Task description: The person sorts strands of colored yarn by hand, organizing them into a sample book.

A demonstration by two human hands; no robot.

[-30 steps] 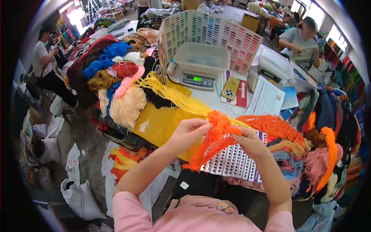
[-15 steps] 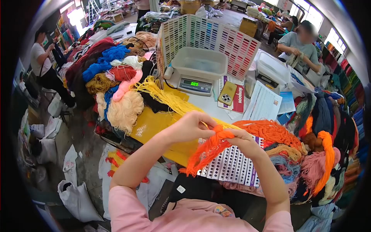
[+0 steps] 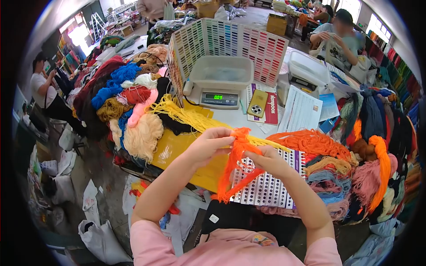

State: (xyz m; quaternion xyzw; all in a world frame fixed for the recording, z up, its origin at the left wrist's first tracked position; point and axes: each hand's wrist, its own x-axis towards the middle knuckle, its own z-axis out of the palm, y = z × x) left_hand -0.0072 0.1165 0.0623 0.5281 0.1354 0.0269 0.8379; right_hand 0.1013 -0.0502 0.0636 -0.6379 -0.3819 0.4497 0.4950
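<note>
while your left hand (image 3: 212, 142) and right hand (image 3: 266, 160) pinch the orange yarn bundle (image 3: 235, 166), it hangs top-to-bottom above the desk's near edge, the punched card (image 3: 266, 186) beneath.

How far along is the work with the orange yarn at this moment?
Done: a small orange bundle is separated from the orange heap, its strands gathered at the top. In hand: left hand and right hand pinch the bundle's top, where the strands look bunched into a knot or loop; whether it is tied cannot be told. Left: the bundle hangs over the hole card, not threaded into it.
</note>
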